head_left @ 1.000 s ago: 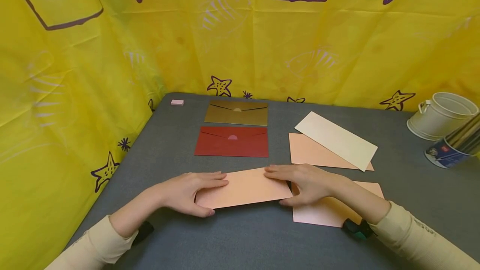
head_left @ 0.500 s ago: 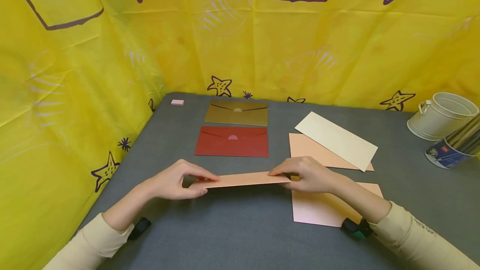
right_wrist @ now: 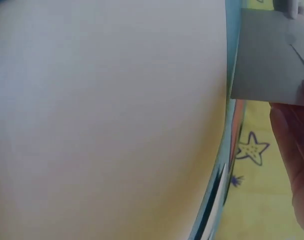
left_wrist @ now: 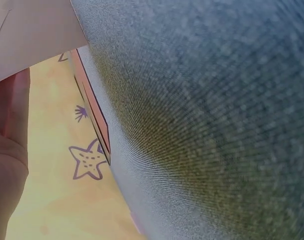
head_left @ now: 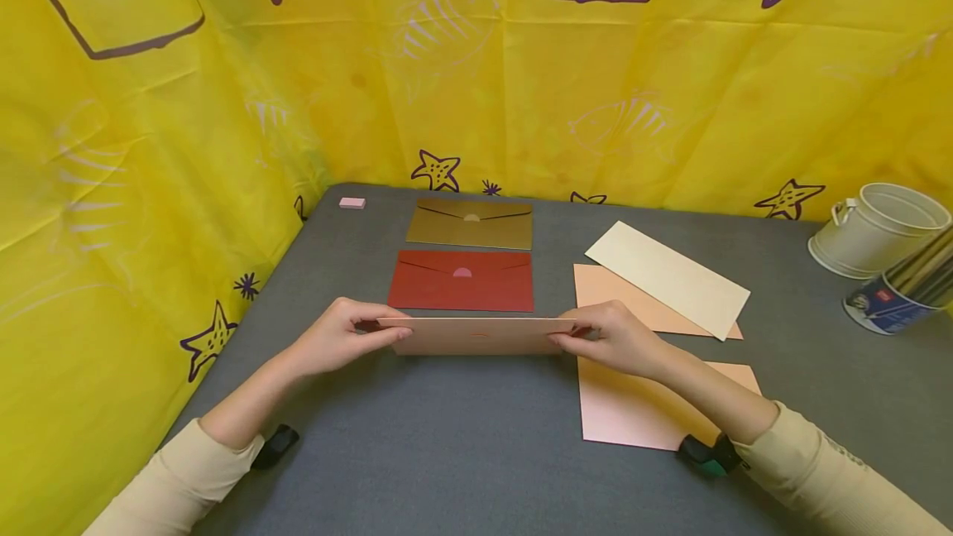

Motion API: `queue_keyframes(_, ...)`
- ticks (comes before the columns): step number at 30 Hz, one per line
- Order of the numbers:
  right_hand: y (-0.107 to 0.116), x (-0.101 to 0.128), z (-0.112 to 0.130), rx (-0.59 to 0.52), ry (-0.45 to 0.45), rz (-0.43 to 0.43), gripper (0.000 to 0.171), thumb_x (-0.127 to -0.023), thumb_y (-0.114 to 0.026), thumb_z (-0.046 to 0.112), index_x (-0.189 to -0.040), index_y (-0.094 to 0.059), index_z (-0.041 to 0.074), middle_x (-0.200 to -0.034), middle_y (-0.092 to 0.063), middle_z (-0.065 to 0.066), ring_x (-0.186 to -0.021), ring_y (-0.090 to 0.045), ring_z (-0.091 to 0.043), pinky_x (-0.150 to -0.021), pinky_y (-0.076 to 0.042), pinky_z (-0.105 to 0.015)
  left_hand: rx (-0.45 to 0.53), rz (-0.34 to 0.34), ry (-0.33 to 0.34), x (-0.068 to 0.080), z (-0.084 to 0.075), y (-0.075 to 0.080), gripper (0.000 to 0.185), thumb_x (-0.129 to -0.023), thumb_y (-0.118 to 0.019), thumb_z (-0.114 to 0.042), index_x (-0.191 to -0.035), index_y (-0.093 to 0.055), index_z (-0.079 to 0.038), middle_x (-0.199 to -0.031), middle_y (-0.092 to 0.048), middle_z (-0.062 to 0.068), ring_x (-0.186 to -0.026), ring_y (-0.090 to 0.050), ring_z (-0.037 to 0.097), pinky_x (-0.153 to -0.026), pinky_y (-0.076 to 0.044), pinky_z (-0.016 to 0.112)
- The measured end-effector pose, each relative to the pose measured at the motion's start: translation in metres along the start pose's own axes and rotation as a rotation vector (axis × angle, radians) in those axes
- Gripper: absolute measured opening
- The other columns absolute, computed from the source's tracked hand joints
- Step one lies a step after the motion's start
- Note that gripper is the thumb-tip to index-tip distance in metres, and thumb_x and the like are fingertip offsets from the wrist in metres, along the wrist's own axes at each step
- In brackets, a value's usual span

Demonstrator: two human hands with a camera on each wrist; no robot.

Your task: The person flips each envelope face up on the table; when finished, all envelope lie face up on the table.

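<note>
A peach envelope [head_left: 480, 339] is held above the table, tilted steeply with its long edge uppermost and a flap line faintly visible. My left hand [head_left: 350, 337] pinches its left end between thumb and fingers, and my right hand [head_left: 606, 337] pinches its right end. In the left wrist view the envelope [left_wrist: 36, 35] shows at the top left beside the left hand [left_wrist: 9, 140]. Beyond it on the table lie a red envelope [head_left: 457, 292] and a gold envelope [head_left: 447, 230]. Under my right forearm rests a peach sheet or envelope [head_left: 625, 412].
A cream rectangle of paper [head_left: 670, 275] lies across another peach one [head_left: 610, 296] at right. A white bucket [head_left: 856, 238] and a blue tin [head_left: 886, 308] of pencil-like sticks stand far right. A small pink block [head_left: 352, 203] sits at the back left of the grey table [head_left: 447, 453].
Both hands have lifted the peach envelope and moved it slightly away. It has turned from nearly flat, through edge-on, to steeply tilted, so its flap side now faces the head camera.
</note>
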State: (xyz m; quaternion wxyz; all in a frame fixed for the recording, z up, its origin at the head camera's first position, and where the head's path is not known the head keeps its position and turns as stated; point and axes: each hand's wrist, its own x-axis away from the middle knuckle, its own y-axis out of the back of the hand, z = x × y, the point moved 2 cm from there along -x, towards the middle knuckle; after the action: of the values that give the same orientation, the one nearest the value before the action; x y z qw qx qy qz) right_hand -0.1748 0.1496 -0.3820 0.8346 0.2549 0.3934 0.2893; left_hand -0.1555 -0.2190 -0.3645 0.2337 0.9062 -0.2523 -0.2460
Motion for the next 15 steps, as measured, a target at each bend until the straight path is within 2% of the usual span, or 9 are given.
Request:
queue_keyframes(4,-0.0004,-0.0008,0.0020,-0.042,-0.032,-0.010,0.018,-0.078,-0.077,-0.005,-0.090,-0.074,0.008,-0.075,-0.071,0.002,-0.065,-0.065,-0.005,-0.059,-0.055,-0.021,0.012,-0.025,0.043,-0.0004,0.0024,0.0003,0.015,-0.085,-0.073,-0.002,-0.098,-0.076,-0.011,-0.085,-0.074,0.004,-0.067,-0.064,0.020,-0.059,-0.051,0.022)
queue_keyframes(8,-0.0014,-0.0007,0.0018,-0.048,-0.070,0.001,0.014,-0.080,-0.077,-0.002,-0.086,-0.072,0.010,-0.073,-0.069,0.003,-0.064,-0.063,-0.005,-0.060,-0.055,-0.023,0.011,-0.062,0.073,-0.0006,0.0043,0.0004,0.015,-0.084,-0.075,-0.003,-0.097,-0.076,-0.011,-0.083,-0.072,0.004,-0.067,-0.061,0.012,-0.056,-0.048,0.022)
queue_keyframes(11,-0.0015,-0.0003,0.0006,-0.056,-0.143,0.010,0.011,-0.083,-0.076,0.003,-0.084,-0.071,0.013,-0.071,-0.067,0.006,-0.063,-0.060,-0.005,-0.059,-0.055,-0.025,0.025,-0.091,0.122,-0.0007,0.0060,0.0013,0.014,-0.084,-0.075,-0.004,-0.095,-0.076,-0.011,-0.083,-0.071,0.002,-0.069,-0.061,0.011,-0.058,-0.049,0.022)
queue_keyframes(15,-0.0012,-0.0004,-0.0010,-0.089,-0.284,0.016,0.006,-0.085,-0.075,0.009,-0.087,-0.073,0.013,-0.074,-0.068,0.007,-0.063,-0.058,-0.007,-0.057,-0.053,-0.025,0.050,-0.136,0.226,-0.0007,0.0100,0.0040,0.008,-0.084,-0.076,-0.008,-0.091,-0.074,-0.012,-0.080,-0.070,0.001,-0.069,-0.062,0.012,-0.061,-0.051,0.022)
